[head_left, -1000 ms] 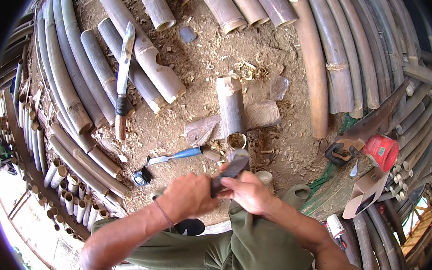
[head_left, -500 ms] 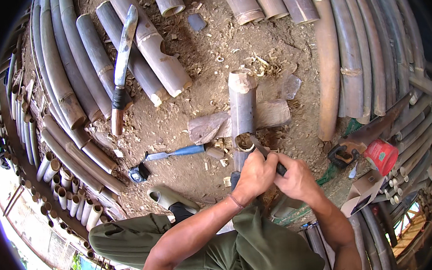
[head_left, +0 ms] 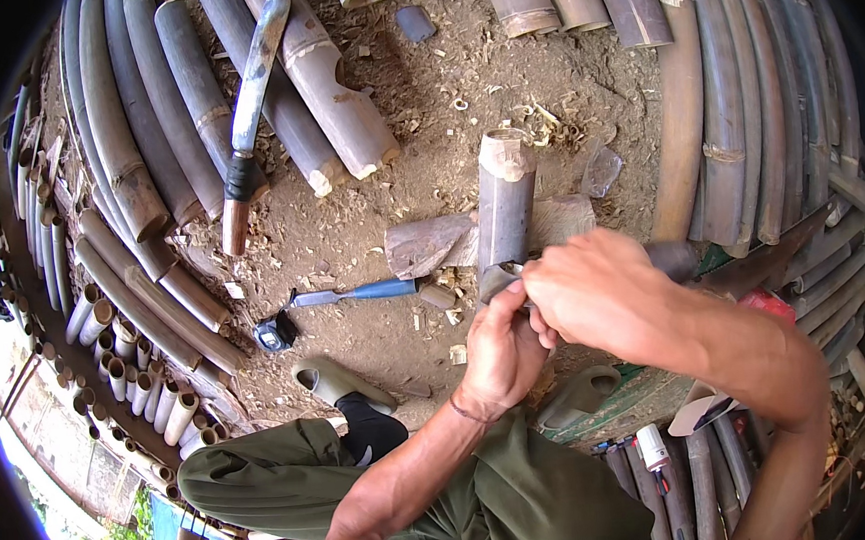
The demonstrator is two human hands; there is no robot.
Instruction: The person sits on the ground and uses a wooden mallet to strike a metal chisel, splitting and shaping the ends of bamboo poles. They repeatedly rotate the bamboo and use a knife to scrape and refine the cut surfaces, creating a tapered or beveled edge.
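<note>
Short bamboo section (head_left: 504,205) propped on a flat wood block (head_left: 431,242), near end at both hands. Left hand (head_left: 503,350) curled shut on that near end; right hand (head_left: 605,293) closed over it, whatever it holds hidden. Bare dirt (head_left: 349,226) open to the left up to blue chisel (head_left: 354,293) and machete (head_left: 250,102). Stacked bamboo poles (head_left: 722,99) crowding right side.

Left hand (head_left: 503,350) and right hand (head_left: 605,293) together, fingers curled

A bamboo tube (head_left: 504,205) lies across a wooden block (head_left: 431,242), with a chisel (head_left: 354,294) to its left and a machete (head_left: 250,102) farther back.
</note>
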